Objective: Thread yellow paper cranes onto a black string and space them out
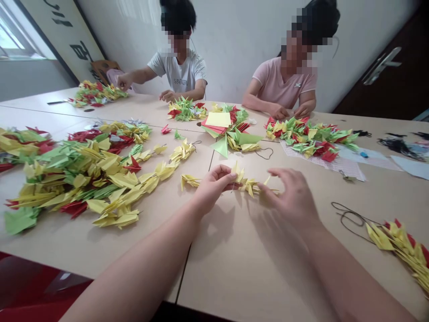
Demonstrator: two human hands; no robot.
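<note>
My left hand (216,185) pinches a yellow folded paper crane (238,172) between thumb and fingers, above the middle of the table. A thin needle-like line shows just below those fingertips. More yellow paper cranes (250,187) sit in a short row between my hands. My right hand (295,197) is beside their right end, thumb and forefinger curved but apart, with the thumb tip close to or touching the paper. Whether it touches I cannot tell. Behind my left wrist lies another small yellow bunch (189,180), partly hidden.
A large heap of yellow, green and red cranes (83,165) covers the left. Square paper sheets (218,119) lie ahead. At right are a black cord (351,217) and a crane string (402,246). Two people sit opposite with crane piles (308,136) before them.
</note>
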